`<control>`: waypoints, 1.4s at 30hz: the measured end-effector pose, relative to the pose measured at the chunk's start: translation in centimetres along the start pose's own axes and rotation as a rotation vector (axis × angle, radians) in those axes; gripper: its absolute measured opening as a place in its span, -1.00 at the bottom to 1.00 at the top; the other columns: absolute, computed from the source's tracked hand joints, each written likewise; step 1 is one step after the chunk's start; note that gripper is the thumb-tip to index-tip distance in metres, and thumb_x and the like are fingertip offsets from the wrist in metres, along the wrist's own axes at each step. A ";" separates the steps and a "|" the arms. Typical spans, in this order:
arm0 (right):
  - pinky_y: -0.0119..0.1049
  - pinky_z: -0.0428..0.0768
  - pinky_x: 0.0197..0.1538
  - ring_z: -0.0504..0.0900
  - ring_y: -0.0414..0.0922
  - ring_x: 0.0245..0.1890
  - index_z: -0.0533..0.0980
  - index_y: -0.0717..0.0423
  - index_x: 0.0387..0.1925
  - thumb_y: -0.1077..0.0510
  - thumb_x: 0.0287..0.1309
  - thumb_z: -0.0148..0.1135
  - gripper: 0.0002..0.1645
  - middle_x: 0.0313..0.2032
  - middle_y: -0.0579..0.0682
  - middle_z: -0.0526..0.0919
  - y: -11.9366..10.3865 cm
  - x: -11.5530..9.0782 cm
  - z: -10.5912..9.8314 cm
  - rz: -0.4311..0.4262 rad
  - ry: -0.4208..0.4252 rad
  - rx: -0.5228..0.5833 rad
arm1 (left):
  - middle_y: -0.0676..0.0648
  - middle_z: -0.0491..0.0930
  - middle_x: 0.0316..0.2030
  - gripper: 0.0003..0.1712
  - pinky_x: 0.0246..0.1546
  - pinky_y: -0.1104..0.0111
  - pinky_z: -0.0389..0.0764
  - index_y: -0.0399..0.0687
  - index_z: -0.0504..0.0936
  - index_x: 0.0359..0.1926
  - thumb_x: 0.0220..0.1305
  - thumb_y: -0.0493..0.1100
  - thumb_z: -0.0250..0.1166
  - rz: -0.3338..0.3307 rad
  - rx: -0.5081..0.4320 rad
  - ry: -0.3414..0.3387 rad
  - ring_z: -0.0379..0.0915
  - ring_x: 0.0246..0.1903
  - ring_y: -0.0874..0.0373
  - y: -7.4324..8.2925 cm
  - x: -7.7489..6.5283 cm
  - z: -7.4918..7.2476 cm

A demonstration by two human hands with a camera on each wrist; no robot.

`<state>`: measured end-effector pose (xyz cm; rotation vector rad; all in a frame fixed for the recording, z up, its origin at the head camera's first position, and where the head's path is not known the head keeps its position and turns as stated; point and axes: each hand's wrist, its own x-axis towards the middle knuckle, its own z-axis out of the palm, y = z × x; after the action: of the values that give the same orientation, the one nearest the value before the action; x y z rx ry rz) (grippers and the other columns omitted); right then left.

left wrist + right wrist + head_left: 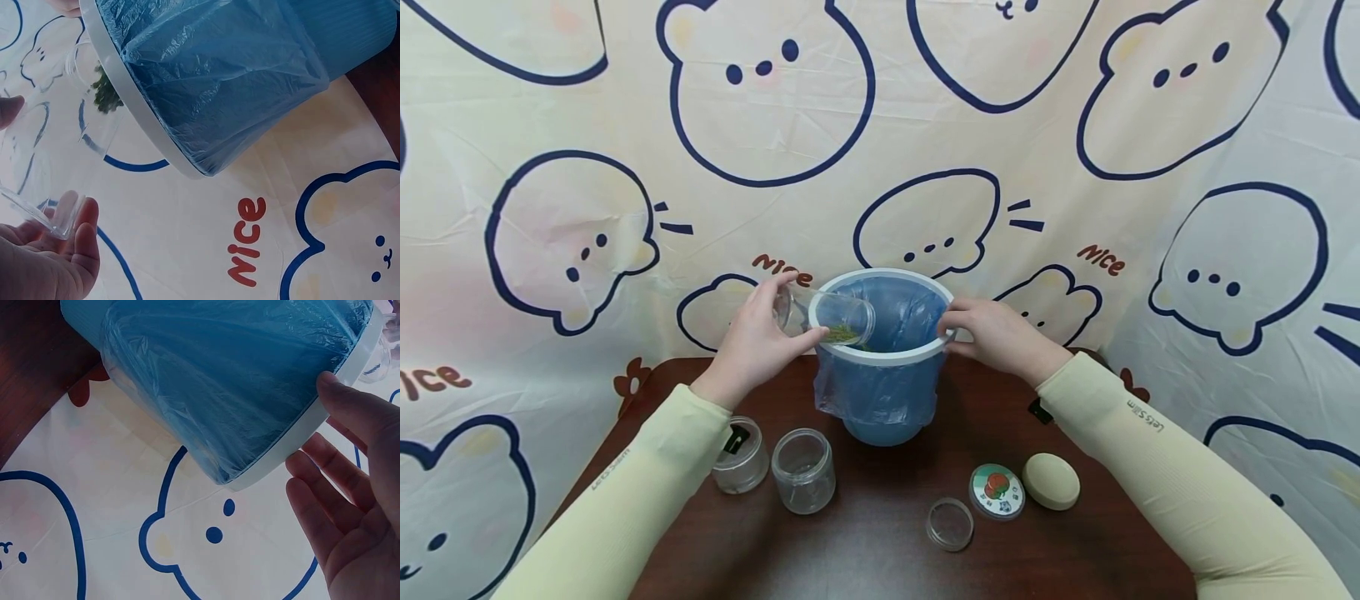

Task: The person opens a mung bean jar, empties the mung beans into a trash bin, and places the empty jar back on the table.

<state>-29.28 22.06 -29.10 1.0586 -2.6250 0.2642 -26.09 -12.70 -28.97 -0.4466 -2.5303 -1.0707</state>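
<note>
My left hand point(756, 333) grips a clear plastic jar point(848, 310), tipped on its side with its mouth over the near left rim of a blue trash bin point(883, 433). Green leafy bits point(841, 334) lie near the jar's mouth; the left wrist view shows them as a dark green clump point(106, 92). A thin blue plastic bag lines the bin and hangs down over its outside, under a white rim ring point(891, 359). At the bin's right side, my right hand point(992, 333) holds the rim, its thumb point(340, 394) against the ring.
Two clear jars point(805, 483) point(742, 467) stand at the table's left, one partly behind my left sleeve. At the front right lie a clear lid point(950, 525), a round lid with a tomato picture point(997, 492) and a cream round lid point(1051, 482). A printed cloth hangs behind.
</note>
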 end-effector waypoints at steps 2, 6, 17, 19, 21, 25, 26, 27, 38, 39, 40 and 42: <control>-0.16 0.73 0.01 0.66 -0.10 -0.15 0.72 -0.06 -0.15 0.12 0.15 0.54 -0.78 -0.12 -0.04 0.70 0.0 0.0 0.0 0.002 -0.001 -0.001 | -0.30 0.37 0.36 0.02 0.19 -0.18 0.55 -0.14 0.23 0.51 0.14 -0.02 0.57 0.008 -0.004 0.006 0.40 0.28 -0.22 0.0 0.0 0.0; -0.15 0.74 0.01 0.66 -0.11 -0.15 0.72 -0.07 -0.15 0.12 0.14 0.54 -0.77 -0.12 -0.05 0.70 0.0 0.0 0.1 0.006 -0.004 0.000 | -0.28 0.39 0.33 0.02 0.18 -0.16 0.58 -0.13 0.21 0.49 0.14 -0.03 0.57 0.023 -0.021 0.017 0.43 0.26 -0.22 0.1 0.2 0.0; -0.16 0.73 0.00 0.65 -0.11 -0.15 0.72 -0.07 -0.16 0.12 0.14 0.54 -0.78 -0.12 -0.04 0.71 0.1 0.0 0.0 -0.001 0.002 0.015 | -0.26 0.42 0.27 -0.09 0.17 -0.17 0.58 -0.12 0.22 0.33 0.12 -0.05 0.58 0.010 -0.042 0.032 0.42 0.24 -0.24 0.8 0.7 0.5; -0.16 0.74 0.00 0.65 -0.11 -0.15 0.72 -0.07 -0.16 0.12 0.14 0.54 -0.78 -0.12 -0.04 0.71 0.0 0.0 0.0 0.000 0.002 0.016 | -0.26 0.44 0.26 -0.10 0.18 -0.17 0.57 -0.12 0.25 0.33 0.11 -0.05 0.59 0.030 -0.037 0.034 0.41 0.25 -0.23 0.9 0.8 0.6; -0.15 0.74 0.00 0.66 -0.10 -0.15 0.72 -0.07 -0.16 0.12 0.14 0.54 -0.78 -0.12 -0.04 0.70 0.0 0.0 0.0 0.003 0.002 0.016 | -0.25 0.45 0.26 -0.11 0.16 -0.17 0.59 -0.11 0.27 0.32 0.11 -0.04 0.59 0.046 -0.033 0.036 0.41 0.25 -0.22 1.1 0.9 0.7; -0.15 0.74 0.01 0.66 -0.10 -0.14 0.72 -0.06 -0.15 0.12 0.13 0.55 -0.77 -0.11 -0.05 0.70 0.0 0.0 0.1 0.006 0.005 0.014 | -0.25 0.48 0.27 -0.13 0.10 -0.16 0.62 -0.06 0.30 0.31 0.10 -0.03 0.60 0.072 -0.027 0.041 0.45 0.24 -0.22 1.3 1.2 0.9; -0.15 0.73 0.01 0.66 -0.10 -0.14 0.72 -0.06 -0.16 0.12 0.13 0.55 -0.77 -0.11 -0.05 0.71 0.0 0.0 0.1 0.004 0.006 0.013 | -0.24 0.49 0.27 -0.13 0.09 -0.16 0.63 -0.05 0.31 0.31 0.09 -0.02 0.60 0.076 -0.029 0.042 0.46 0.23 -0.22 1.4 1.2 1.0; -0.15 0.73 0.01 0.66 -0.10 -0.14 0.72 -0.06 -0.16 0.12 0.13 0.55 -0.78 -0.11 -0.05 0.71 0.0 0.0 0.1 0.002 0.008 0.011 | -0.24 0.49 0.28 -0.13 0.09 -0.16 0.63 -0.04 0.32 0.32 0.10 -0.02 0.60 0.078 -0.030 0.042 0.46 0.24 -0.21 1.4 1.3 1.0; -0.17 0.73 0.01 0.67 -0.12 -0.15 0.71 -0.08 -0.16 0.13 0.13 0.55 -0.78 -0.12 -0.06 0.70 0.1 -0.2 0.1 -0.001 0.019 0.014 | -0.17 0.44 0.36 -0.05 0.24 -0.17 0.52 0.00 0.31 0.50 0.16 -0.01 0.56 0.081 -0.051 0.008 0.30 0.34 -0.15 2.6 1.9 1.7; -0.17 0.73 0.01 0.67 -0.12 -0.15 0.71 -0.08 -0.16 0.13 0.14 0.54 -0.78 -0.12 -0.06 0.70 0.1 -0.2 0.1 0.001 0.018 0.014 | -0.17 0.43 0.37 -0.05 0.23 -0.17 0.53 0.01 0.31 0.51 0.17 -0.01 0.55 0.082 -0.049 0.006 0.30 0.34 -0.15 2.7 2.0 1.8; -0.17 0.73 0.01 0.67 -0.12 -0.14 0.71 -0.08 -0.16 0.13 0.14 0.54 -0.79 -0.12 -0.07 0.70 0.1 -0.2 0.1 0.001 0.017 0.013 | -0.18 0.42 0.38 -0.05 0.23 -0.16 0.52 0.01 0.30 0.52 0.18 -0.02 0.55 0.086 -0.044 0.002 0.29 0.35 -0.15 2.8 2.0 1.9; -0.17 0.72 0.02 0.67 -0.12 -0.14 0.71 -0.08 -0.17 0.14 0.15 0.54 -0.79 -0.11 -0.07 0.70 0.1 -0.2 0.1 0.001 0.015 0.011 | -0.19 0.39 0.40 -0.05 0.25 -0.17 0.51 0.01 0.29 0.54 0.20 -0.02 0.54 0.091 -0.032 -0.008 0.27 0.36 -0.16 2.9 2.1 2.0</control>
<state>-29.27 22.20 -29.30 1.0552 -2.6139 0.2852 -27.12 -8.98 -27.59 -0.5699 -2.4772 -1.0789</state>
